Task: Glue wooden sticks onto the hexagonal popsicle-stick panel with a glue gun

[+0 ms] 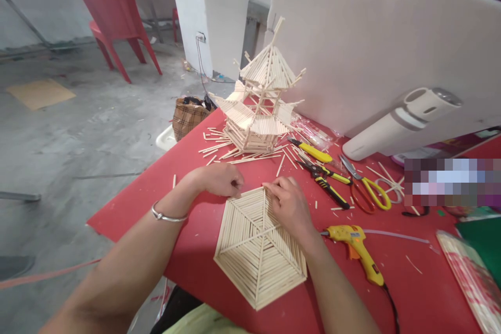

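A flat hexagonal panel of thin wooden sticks, with spokes meeting at its middle, lies on the red table in front of me. My left hand is closed at the panel's far left corner, its fingertips partly hidden. At the far top corner, my right hand has curled fingers on the panel's edge, and its wrist passes over the right side. Behind the panel stands a tiered pagoda model built from the same sticks, with loose sticks scattered around its base.
To the right lie a yellow glue gun, scissors, pliers and a yellow utility knife. A white bottle leans farther back. Bagged sticks lie at the right edge. A red chair stands on the floor.
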Tool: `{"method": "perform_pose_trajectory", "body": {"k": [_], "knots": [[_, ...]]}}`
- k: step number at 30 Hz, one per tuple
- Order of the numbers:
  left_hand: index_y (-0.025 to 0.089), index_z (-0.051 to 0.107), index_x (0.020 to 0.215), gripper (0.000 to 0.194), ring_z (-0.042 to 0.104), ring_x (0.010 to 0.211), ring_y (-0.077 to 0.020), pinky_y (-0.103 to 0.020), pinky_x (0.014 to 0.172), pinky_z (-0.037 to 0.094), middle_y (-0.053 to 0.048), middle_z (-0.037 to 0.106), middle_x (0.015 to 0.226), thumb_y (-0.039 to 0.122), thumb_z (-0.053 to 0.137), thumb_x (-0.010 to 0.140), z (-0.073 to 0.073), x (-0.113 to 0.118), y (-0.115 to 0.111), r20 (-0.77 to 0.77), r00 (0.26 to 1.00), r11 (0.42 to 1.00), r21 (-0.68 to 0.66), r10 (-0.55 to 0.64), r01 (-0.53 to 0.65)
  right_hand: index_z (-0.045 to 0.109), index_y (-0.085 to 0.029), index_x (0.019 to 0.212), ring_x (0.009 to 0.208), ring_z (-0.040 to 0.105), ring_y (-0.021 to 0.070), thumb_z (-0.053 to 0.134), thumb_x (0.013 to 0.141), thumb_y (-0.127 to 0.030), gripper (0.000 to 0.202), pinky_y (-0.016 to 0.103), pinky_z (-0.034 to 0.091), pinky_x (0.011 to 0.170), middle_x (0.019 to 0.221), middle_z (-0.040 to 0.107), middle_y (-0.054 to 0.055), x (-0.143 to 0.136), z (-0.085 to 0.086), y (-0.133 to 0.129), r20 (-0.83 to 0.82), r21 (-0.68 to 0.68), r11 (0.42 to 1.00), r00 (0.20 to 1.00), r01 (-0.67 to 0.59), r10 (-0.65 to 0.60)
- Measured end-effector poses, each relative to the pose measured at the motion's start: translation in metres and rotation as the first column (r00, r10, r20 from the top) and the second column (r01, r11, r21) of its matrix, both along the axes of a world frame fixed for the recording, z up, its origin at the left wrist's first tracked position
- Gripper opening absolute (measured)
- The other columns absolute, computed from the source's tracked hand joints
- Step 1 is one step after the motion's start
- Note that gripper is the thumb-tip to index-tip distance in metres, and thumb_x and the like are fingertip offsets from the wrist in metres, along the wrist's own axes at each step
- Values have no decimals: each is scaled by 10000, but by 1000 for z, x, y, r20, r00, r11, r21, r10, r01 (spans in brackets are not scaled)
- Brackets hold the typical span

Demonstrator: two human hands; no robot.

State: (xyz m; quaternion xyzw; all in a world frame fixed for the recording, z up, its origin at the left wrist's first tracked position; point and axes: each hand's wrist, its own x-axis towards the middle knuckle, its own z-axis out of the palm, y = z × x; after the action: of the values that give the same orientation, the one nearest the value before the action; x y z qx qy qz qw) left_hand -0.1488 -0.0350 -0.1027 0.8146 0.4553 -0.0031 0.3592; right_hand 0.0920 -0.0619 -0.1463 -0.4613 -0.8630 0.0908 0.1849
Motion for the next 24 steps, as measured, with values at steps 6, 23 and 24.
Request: {"method": "perform_pose_trajectory", "body": {"k": [6,23,24], "knots": [[185,608,565,150,456,546,-112,-258,547,282,26,595,579,196,600,715,3,1,0,-12,1000,1000,9,8,-8,722,-202,1168,893,532,197,521,893,-52,372,298,423,795,895,609,50,-1,-1,-1,-5,-38,999,1000,14,-14],[170,726,973,166,544,638,-115,-235,605,408,-24,623,780,252,607,892,-44,2,-105,371,771,743,253,517,-620,708,-208,1197,856,554,187,508,857,-35,430,282,429,768,881,596,50,-1,-2,-7,39,-19,999,999,25,-25],[171,729,978,173,555,647,-116,-236,616,416,-29,633,791,238,589,903,-46,4,-108,382,766,727,278,517,-628,708,-206,1197,856,552,187,510,855,-36,430,283,429,768,885,597,51,-1,-2,-7,39,-18,1000,999,25,-24]]}}
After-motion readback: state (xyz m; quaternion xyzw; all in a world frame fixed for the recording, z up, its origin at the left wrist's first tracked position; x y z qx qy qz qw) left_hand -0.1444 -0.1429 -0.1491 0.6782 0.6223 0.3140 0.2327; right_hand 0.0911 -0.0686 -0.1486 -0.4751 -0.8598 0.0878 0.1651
